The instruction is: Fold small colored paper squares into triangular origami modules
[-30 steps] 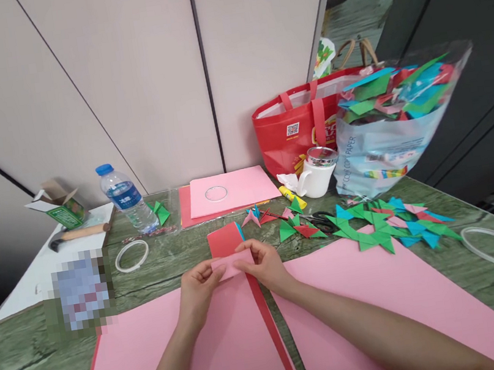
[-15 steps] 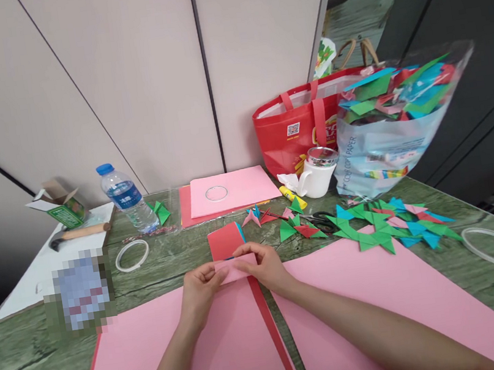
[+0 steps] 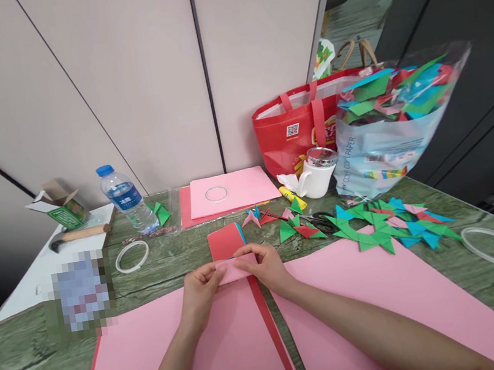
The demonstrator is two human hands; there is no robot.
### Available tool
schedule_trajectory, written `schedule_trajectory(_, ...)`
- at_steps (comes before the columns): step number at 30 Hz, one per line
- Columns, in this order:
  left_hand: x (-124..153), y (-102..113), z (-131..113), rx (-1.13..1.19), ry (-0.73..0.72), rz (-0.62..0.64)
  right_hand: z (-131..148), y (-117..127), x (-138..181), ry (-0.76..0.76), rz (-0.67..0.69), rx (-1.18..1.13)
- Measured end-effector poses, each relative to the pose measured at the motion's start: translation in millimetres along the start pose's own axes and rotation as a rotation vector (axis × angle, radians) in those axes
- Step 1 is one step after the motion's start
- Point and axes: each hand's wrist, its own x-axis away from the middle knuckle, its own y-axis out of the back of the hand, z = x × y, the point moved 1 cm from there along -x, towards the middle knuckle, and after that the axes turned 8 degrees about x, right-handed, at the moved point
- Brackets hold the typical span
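Observation:
Between my two hands is a small piece of folded pink paper [image 3: 234,271], held near the top edge of a large pink sheet [image 3: 233,341]. My left hand [image 3: 201,287] pinches its left end between thumb and fingers. On the other end, the thumb and fingers of my right hand [image 3: 263,266] close over the paper. Just beyond it lies a small stack of red and blue paper [image 3: 225,242]. A red sheet [image 3: 276,335] shows under the large pink one. Another pink sheet [image 3: 385,300] lies beneath my right forearm.
Folded paper stars [image 3: 369,228] and scissors [image 3: 322,221] lie at the right, before a white mug [image 3: 317,174], a red bag [image 3: 282,142] and a plastic bag of folded paper [image 3: 376,147]. A water bottle [image 3: 127,200], a tape roll [image 3: 132,256] and a hammer [image 3: 80,233] are at the left.
Almost nothing differs. My fingers have shifted very slightly on the pink paper, which stays in the same place between both hands.

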Motion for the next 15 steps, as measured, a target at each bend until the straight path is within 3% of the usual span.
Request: schedule_trajectory(15,-1.0,1.9,2.5,-0.038,-0.017,-0.007,-1.0,0.2,-0.3,0.002,0.01,-0.014)
